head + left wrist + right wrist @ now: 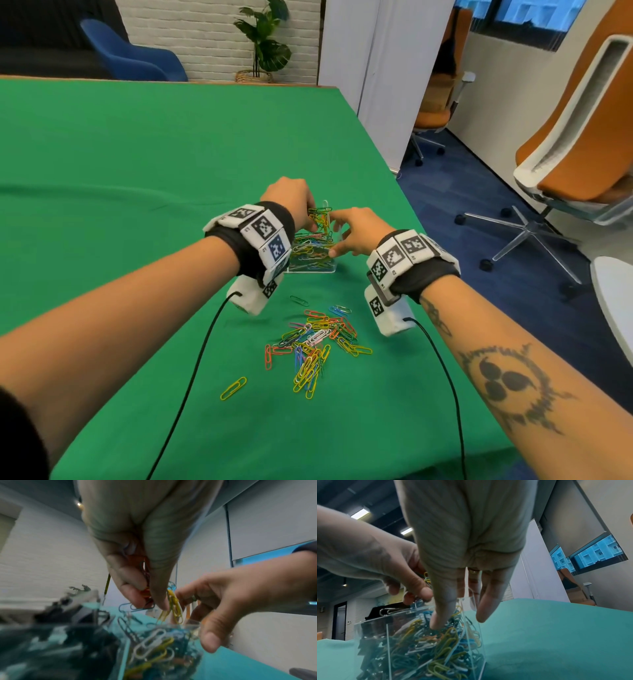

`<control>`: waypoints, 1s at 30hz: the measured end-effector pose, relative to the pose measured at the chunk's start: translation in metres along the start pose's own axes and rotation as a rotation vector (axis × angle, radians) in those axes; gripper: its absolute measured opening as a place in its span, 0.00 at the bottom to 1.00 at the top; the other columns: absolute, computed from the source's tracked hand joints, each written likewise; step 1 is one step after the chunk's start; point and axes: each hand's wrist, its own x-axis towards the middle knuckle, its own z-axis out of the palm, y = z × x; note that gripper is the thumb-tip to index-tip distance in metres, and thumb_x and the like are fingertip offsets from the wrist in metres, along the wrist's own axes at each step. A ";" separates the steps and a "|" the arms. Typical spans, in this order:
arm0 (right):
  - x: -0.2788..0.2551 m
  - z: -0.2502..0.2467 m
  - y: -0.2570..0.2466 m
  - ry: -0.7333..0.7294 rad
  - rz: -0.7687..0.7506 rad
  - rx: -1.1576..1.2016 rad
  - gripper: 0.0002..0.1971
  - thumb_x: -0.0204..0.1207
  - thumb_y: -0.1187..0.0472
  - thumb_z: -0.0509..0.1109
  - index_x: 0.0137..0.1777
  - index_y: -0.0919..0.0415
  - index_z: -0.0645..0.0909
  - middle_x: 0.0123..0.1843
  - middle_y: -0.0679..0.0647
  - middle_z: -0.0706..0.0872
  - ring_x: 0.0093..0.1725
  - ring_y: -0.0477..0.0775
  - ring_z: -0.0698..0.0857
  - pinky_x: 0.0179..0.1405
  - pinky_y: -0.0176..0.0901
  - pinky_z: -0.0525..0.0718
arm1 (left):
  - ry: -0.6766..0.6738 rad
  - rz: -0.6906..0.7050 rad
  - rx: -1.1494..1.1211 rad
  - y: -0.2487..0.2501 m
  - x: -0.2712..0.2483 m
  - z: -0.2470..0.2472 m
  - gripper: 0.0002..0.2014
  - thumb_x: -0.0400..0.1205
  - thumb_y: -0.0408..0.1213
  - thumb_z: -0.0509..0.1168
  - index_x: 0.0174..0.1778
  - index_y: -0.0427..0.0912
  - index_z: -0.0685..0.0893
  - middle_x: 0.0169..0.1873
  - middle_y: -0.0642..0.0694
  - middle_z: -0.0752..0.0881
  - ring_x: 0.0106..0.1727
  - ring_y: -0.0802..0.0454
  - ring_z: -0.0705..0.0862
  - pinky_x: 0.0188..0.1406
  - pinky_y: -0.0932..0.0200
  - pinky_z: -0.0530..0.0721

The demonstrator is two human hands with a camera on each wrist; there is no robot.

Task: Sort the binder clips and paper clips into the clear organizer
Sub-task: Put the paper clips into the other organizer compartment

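Note:
A clear organizer (310,269) (435,639) stands on the green table, its right compartment heaped with coloured paper clips (436,649). Its left compartment holds dark binder clips (373,628). My left hand (291,202) (145,588) hovers over the organizer and pinches a bunch of paper clips (320,216) (173,601). My right hand (352,233) (462,601) is beside it with straight, spread fingers. In the right wrist view its thumb (440,615) reaches down among the heaped clips and a finger lies outside the right wall.
A loose pile of coloured paper clips (318,342) lies on the green cloth (137,154) near me, with a stray yellow clip (233,388) to its left. Wrist cables trail toward me. Office chairs (565,154) stand past the table's right edge.

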 end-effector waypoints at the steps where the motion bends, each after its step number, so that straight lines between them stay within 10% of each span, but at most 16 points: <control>1: 0.000 0.000 0.000 0.002 0.000 -0.004 0.35 0.66 0.63 0.79 0.73 0.65 0.71 0.68 0.61 0.80 0.63 0.62 0.81 0.61 0.54 0.82 | -0.004 0.001 -0.018 -0.001 0.001 0.004 0.16 0.68 0.41 0.78 0.50 0.39 0.89 0.43 0.38 0.90 0.46 0.42 0.88 0.50 0.55 0.83; 9: 0.002 0.000 0.001 0.009 0.007 0.002 0.29 0.64 0.62 0.80 0.65 0.68 0.76 0.62 0.61 0.81 0.60 0.63 0.82 0.59 0.57 0.83 | -0.059 -0.010 -0.427 -0.019 0.009 0.014 0.08 0.67 0.35 0.79 0.38 0.38 0.88 0.12 0.55 0.80 0.12 0.68 0.77 0.23 0.73 0.82; 18: 0.002 0.001 0.001 0.021 0.020 0.001 0.28 0.63 0.62 0.81 0.63 0.68 0.78 0.63 0.61 0.81 0.59 0.63 0.83 0.58 0.56 0.84 | -0.089 -0.062 -0.601 -0.017 0.007 0.011 0.06 0.67 0.33 0.78 0.31 0.41 0.86 0.22 0.49 0.84 0.19 0.61 0.81 0.28 0.66 0.86; 30: -0.001 -0.001 -0.002 -0.001 0.020 0.009 0.35 0.65 0.64 0.79 0.72 0.64 0.71 0.66 0.61 0.80 0.62 0.61 0.82 0.61 0.54 0.82 | 0.005 -0.001 -0.320 -0.013 -0.002 0.009 0.17 0.67 0.35 0.79 0.50 0.36 0.88 0.36 0.39 0.89 0.24 0.55 0.80 0.31 0.65 0.83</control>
